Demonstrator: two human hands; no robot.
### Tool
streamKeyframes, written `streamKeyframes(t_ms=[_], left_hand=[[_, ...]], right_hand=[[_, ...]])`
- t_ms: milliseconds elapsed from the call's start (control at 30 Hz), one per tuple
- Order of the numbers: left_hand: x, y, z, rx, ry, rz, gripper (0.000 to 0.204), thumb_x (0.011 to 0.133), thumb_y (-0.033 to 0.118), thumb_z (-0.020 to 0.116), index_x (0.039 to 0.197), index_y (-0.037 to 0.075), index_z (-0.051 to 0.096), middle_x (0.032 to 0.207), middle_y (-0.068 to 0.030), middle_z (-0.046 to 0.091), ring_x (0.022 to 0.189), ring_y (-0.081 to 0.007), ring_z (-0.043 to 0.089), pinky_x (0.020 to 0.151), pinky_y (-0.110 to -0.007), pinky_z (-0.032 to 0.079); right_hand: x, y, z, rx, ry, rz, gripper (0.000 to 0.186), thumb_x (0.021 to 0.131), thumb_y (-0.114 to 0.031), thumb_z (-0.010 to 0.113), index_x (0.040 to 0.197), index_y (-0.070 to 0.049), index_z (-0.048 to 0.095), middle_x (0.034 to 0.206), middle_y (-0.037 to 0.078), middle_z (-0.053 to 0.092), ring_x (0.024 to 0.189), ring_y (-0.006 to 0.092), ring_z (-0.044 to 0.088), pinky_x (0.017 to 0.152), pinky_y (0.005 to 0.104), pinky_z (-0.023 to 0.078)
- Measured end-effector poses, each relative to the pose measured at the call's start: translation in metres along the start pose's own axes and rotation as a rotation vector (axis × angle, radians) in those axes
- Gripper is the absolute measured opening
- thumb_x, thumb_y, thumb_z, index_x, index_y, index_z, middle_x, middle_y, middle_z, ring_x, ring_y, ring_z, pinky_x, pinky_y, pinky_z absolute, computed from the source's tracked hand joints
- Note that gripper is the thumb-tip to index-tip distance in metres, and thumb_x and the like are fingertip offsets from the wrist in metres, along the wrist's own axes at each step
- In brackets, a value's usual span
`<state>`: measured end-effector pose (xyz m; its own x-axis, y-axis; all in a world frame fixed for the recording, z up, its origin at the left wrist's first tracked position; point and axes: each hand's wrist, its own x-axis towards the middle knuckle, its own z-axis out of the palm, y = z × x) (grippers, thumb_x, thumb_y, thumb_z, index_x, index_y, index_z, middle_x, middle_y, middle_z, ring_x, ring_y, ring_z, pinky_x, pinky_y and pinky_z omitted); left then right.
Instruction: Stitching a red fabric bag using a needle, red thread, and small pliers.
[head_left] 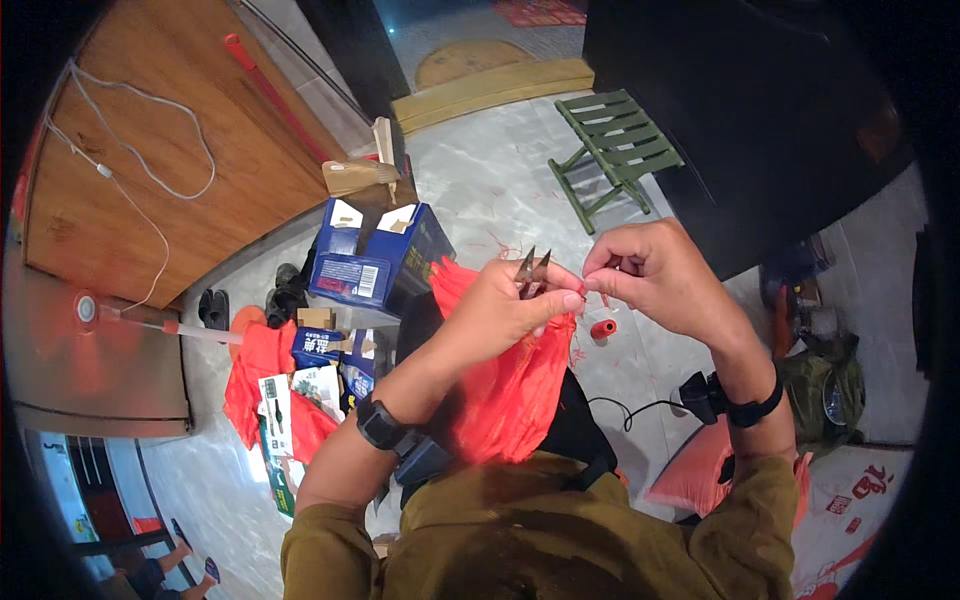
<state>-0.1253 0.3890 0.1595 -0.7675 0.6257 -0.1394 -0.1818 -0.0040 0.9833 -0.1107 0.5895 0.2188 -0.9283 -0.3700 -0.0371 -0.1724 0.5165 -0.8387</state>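
Note:
A red cloth (520, 390) is draped over my lap, its upper edge bunched at my left hand (500, 310). That hand is closed, with thumb and forefinger pinching the cloth's edge. Two pointed metal blades of small thread snips (533, 268) stick up from between its fingers; the handles are hidden in the palm. My right hand (655, 275) is closed in a pinch just beside the left fingertips. What its fingers hold is too small to make out. Beyond the cloth, a red thread spool (603, 329) lies on the floor.
A blue carton (375, 255) stands open ahead on the left, near smaller boxes and red cloth (265, 375). A green folding stool (620, 145) is at the far right. A black cable (630, 408) runs to my right wrist. Red thread scraps dot the tiled floor (480, 165).

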Motion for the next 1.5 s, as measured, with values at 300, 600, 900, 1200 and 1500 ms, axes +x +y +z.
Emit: streamKeyframes(t_ms=[300, 600, 900, 1200, 1500], left_hand=[[-0.007, 0.005, -0.020, 0.022, -0.040, -0.114, 0.021, 0.083, 0.016, 0.067, 0.098, 0.001, 0.062, 0.083, -0.0011, 0.062, 0.071, -0.0062, 0.055, 0.059, -0.020, 0.042], [-0.005, 0.001, -0.010, 0.040, 0.039, 0.008, 0.021, 0.083, 0.018, 0.068, 0.094, 0.001, 0.065, 0.075, 0.0000, 0.060, 0.064, -0.0058, 0.053, 0.057, -0.022, 0.042], [-0.014, 0.013, -0.025, 0.109, 0.123, 0.073, 0.017, 0.086, 0.019, 0.064, 0.089, 0.002, 0.064, 0.073, 0.0021, 0.059, 0.064, -0.0044, 0.051, 0.057, -0.021, 0.042], [-0.022, 0.021, -0.045, 0.509, 0.230, 0.209, 0.013, 0.087, 0.011, 0.060, 0.091, -0.001, 0.064, 0.080, -0.0025, 0.063, 0.073, -0.0063, 0.055, 0.065, -0.023, 0.044], [-0.021, 0.018, -0.047, 0.515, 0.228, 0.157, 0.012, 0.085, 0.008, 0.060, 0.089, -0.002, 0.064, 0.076, -0.0028, 0.061, 0.071, -0.0067, 0.054, 0.063, -0.023, 0.043]], right_hand=[[0.014, 0.010, 0.002, 0.038, 0.031, -0.061, 0.006, 0.079, -0.001, 0.063, 0.076, 0.003, 0.059, 0.066, 0.001, 0.057, 0.056, 0.0048, 0.052, 0.050, 0.0207, 0.041], [0.013, -0.017, -0.003, 0.013, 0.179, -0.130, 0.007, 0.077, -0.004, 0.063, 0.076, 0.002, 0.059, 0.062, 0.003, 0.053, 0.054, 0.0069, 0.046, 0.049, 0.0241, 0.036], [0.016, 0.029, -0.045, -0.157, 0.388, -0.188, 0.005, 0.078, -0.003, 0.059, 0.079, 0.001, 0.056, 0.066, 0.007, 0.052, 0.058, 0.0140, 0.049, 0.053, 0.0281, 0.039], [0.036, 0.011, 0.003, -0.027, 0.074, -0.268, 0.029, 0.073, -0.004, 0.067, 0.102, -0.007, 0.065, 0.091, 0.004, 0.056, 0.069, 0.0138, 0.056, 0.057, 0.0239, 0.043], [0.053, 0.025, 0.027, -0.339, 0.079, -0.429, 0.011, 0.077, -0.011, 0.064, 0.081, -0.002, 0.060, 0.077, 0.014, 0.055, 0.073, 0.0324, 0.057, 0.062, 0.0395, 0.045]])
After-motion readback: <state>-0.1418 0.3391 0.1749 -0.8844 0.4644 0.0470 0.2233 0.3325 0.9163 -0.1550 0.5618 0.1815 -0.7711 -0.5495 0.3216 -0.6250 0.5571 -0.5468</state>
